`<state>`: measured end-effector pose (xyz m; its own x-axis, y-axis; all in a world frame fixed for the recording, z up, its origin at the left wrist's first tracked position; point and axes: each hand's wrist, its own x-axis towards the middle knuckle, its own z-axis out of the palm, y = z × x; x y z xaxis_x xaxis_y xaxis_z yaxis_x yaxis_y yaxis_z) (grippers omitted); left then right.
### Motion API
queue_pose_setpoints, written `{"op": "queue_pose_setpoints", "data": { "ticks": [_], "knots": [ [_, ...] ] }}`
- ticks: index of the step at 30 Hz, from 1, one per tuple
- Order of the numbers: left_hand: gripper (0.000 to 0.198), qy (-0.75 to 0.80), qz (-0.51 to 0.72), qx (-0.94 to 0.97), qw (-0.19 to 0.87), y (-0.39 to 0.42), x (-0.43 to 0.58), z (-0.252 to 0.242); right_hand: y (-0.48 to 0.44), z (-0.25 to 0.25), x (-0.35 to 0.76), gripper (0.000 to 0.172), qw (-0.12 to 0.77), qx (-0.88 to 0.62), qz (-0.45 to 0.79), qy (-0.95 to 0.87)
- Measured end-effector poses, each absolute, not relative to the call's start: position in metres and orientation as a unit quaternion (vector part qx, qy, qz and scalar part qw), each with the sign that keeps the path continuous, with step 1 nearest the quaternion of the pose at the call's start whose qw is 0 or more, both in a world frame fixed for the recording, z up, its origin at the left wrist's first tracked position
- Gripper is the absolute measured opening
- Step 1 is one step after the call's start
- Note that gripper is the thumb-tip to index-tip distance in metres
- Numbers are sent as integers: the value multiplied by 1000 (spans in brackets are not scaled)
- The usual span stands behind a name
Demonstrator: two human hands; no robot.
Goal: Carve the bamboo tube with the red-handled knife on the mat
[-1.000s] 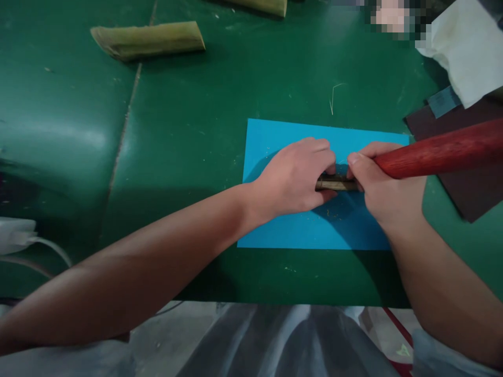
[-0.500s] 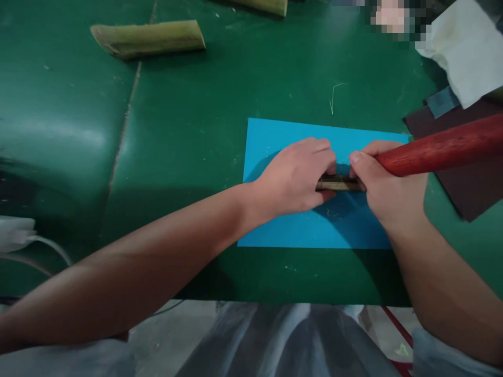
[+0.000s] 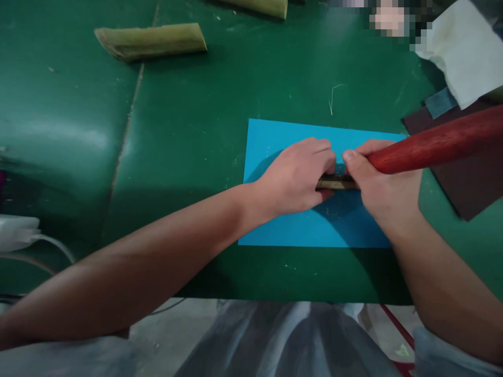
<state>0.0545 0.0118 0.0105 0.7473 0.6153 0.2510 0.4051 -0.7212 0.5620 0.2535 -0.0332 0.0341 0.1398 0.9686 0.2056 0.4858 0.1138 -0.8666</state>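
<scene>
My left hand [image 3: 296, 175] is closed around a narrow strip that looks like bamboo [image 3: 337, 183], pressing it down on a blue sheet [image 3: 291, 230]. The strip lies sideways, and its middle shows between my two hands. My right hand [image 3: 387, 186] is closed on a tool with a thick red wooden handle [image 3: 440, 141]. That handle slants up and out past the right edge of view. The tool's working end is hidden behind my fingers, at the right part of the strip. Small shavings [image 3: 333, 212] lie on the blue sheet.
A cut bamboo piece [image 3: 157, 42] lies at the upper left of the green table [image 3: 188, 131], another bamboo piece [image 3: 267, 6] at the top. Dark brown sheets [image 3: 456, 191] and white tissue [image 3: 467, 52] are at right. A white plug with a cable [image 3: 18, 233] sits at left.
My right hand and the red-handled tool have shifted slightly left along the strip, closer to my left hand. My left hand stays in place. The view has moved a little.
</scene>
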Motion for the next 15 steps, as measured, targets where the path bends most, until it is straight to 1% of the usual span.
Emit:
{"op": "queue_pose_setpoints", "data": {
  "ticks": [2, 10, 15],
  "knots": [
    [11, 280, 219, 903, 240, 12, 54, 11, -34, 34, 254, 31, 433, -608, 267, -609],
    [9, 292, 202, 902, 245, 12, 55, 16, -32, 33, 262, 46, 412, -608, 286, -615],
    [10, 287, 213, 902, 243, 12, 55, 13, -32, 37, 260, 44, 400, -607, 293, -621]
  ]
}}
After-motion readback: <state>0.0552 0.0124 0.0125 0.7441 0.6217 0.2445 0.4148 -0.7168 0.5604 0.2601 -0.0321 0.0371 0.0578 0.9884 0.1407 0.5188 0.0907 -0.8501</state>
